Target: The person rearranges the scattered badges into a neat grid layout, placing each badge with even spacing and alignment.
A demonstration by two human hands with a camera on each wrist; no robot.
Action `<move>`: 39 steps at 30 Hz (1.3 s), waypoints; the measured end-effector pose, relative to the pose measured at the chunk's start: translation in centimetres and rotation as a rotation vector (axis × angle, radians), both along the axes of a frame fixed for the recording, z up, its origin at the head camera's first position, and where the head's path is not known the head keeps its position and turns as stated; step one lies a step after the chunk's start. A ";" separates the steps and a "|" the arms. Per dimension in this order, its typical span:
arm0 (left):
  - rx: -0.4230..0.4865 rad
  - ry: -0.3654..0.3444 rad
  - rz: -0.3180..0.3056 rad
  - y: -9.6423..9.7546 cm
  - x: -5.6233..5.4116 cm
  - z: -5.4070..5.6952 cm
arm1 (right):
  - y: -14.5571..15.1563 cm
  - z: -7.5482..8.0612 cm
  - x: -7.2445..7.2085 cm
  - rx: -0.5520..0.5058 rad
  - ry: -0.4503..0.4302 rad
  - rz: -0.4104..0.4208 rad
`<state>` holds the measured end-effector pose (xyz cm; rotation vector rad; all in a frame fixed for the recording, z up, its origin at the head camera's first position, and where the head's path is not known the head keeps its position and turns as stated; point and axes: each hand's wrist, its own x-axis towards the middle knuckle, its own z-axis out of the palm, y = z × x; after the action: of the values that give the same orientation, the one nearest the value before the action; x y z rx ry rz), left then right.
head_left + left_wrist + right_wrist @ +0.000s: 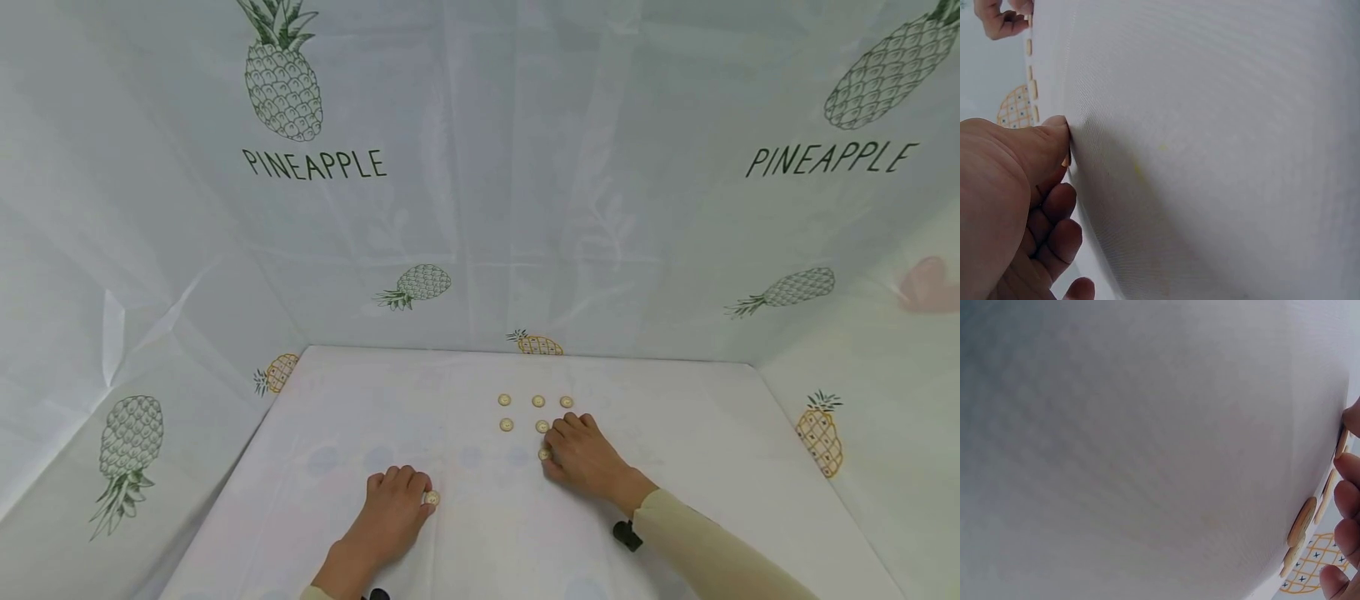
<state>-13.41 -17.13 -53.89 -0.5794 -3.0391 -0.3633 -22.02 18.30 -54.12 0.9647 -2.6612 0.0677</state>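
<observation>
My left hand (390,515) is low over the white table, left of the middle. Its thumb and forefinger pinch a small round wooden button (432,497) at the tabletop. In the left wrist view, only a thin edge of that button (1067,160) shows beneath the thumb. Farther forward and to the right, my right hand (587,457) holds another wooden button (544,454) by its edge between thumb and finger. The right wrist view has this button (1341,441) edge-on at the table surface. Just beyond the right fingertips lies a loose button (542,427).
Behind the right hand, three buttons form a back row, including a middle one (538,401). Another button (507,424) lies in front of its left end. The white-covered table (660,417) meets a pineapple-print cloth wall (525,250) at the back and cloth at both sides.
</observation>
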 end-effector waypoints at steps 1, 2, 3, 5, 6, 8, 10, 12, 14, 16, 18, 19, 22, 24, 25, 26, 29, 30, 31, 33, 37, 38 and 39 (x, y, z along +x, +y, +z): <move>0.000 0.002 0.000 0.0 0.0 0.0 | 0.0 0.0 0.0 0.002 -0.001 -0.001; 0.000 0.001 0.001 0.0 0.0 -0.1 | 0.0 0.0 0.0 0.004 -0.002 -0.002; 0.000 0.002 0.001 0.0 0.0 -0.1 | 0.0 0.0 0.0 0.006 -0.001 -0.003; 0.004 0.003 0.001 0.1 0.0 0.0 | 0.0 0.0 0.1 0.008 0.001 -0.003; 0.003 0.002 0.002 0.1 0.0 0.1 | 0.0 0.0 0.0 0.007 0.002 -0.002; 0.003 -0.001 0.001 0.1 0.0 0.2 | 0.0 0.0 0.0 0.005 0.005 0.000; 0.002 -0.008 0.002 0.1 0.0 0.3 | 0.0 -0.1 0.0 0.000 0.006 0.003; -0.004 -0.019 0.006 0.1 -0.1 0.4 | 0.0 -0.1 0.0 -0.007 0.007 0.005; -0.008 -0.028 0.009 0.1 -0.2 0.4 | 0.0 -0.1 0.0 -0.009 0.007 0.006; -0.015 -0.032 0.011 0.1 -0.2 0.4 | 0.0 -0.1 0.0 -0.010 0.007 0.006; -0.022 -0.033 0.011 0.1 -0.4 0.4 | 0.0 -0.1 0.0 -0.011 0.005 0.006; -0.027 -0.029 0.009 0.1 -0.4 0.4 | 0.0 -0.1 0.0 -0.011 0.005 0.005; -0.042 -0.019 0.001 0.0 -0.7 0.5 | 0.0 -0.1 0.0 -0.009 0.003 0.002; -0.057 -0.005 -0.011 -0.1 -0.8 0.5 | 0.0 -0.1 0.0 -0.005 0.002 0.001; -0.063 0.005 -0.019 -0.2 -0.9 0.5 | 0.0 -0.2 -0.1 -0.003 0.001 0.000; -0.067 0.015 -0.027 -0.3 -1.0 0.6 | 0.0 -0.2 -0.1 -0.001 0.001 0.000; -0.083 0.067 -0.058 -0.4 -1.2 0.5 | 0.0 -0.2 -0.1 0.000 0.002 0.002; -0.089 0.083 -0.069 -0.4 -1.3 0.4 | 0.0 -0.2 -0.1 0.000 0.004 0.004; -0.094 0.094 -0.074 -0.4 -1.3 0.3 | 0.0 -0.1 -0.1 -0.001 0.003 0.004; -0.101 0.105 -0.079 -0.4 -1.5 0.1 | -0.1 -0.1 0.0 -0.002 0.003 0.004; -0.102 0.115 -0.068 -0.3 -2.3 0.4 | -0.1 0.0 0.0 0.002 0.003 0.002; -0.096 0.127 -0.068 -0.2 -2.5 0.6 | -0.1 0.0 0.0 0.002 0.004 0.003; -0.091 0.143 -0.070 0.0 -2.8 0.9 | -0.2 0.0 0.1 0.001 0.006 0.003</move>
<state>-16.24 -17.09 -52.99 -0.6859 -2.9163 -0.1770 -21.94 18.14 -54.08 0.9681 -2.6548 0.0642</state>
